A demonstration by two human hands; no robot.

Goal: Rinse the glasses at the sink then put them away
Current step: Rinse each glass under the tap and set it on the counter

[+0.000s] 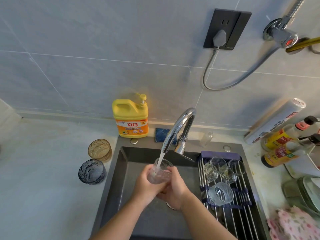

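The dark sink [124, 163] takes up the middle of the view, with a roll-up drying rack [230, 203] laid across its right side. The tap [176, 129] is running, and its stream falls straight into a clear glass [160, 173] held over the basin. Both hands are wrapped around that glass: the left hand [147, 183] grips its left side, and the right hand [174, 187] cups its right side and base.

The step in hand looks like the rinse of this one glass, roughly midway through the job. The next move probably calls for tipping the water out and setting the glass mouth down on a free stretch of the rack, which needs a firm hold since the glass is wet.

Counted: one glass under the tap; two tinted glasses on the counter left of the sink, an amber glass [99, 149] and a blue glass [92, 171], apparently not rinsed yet. On the rack lie two clear glasses [223, 168] on their sides and one small glass bowl [220, 194]. One yellow soap jug [130, 116] stands behind the sink.
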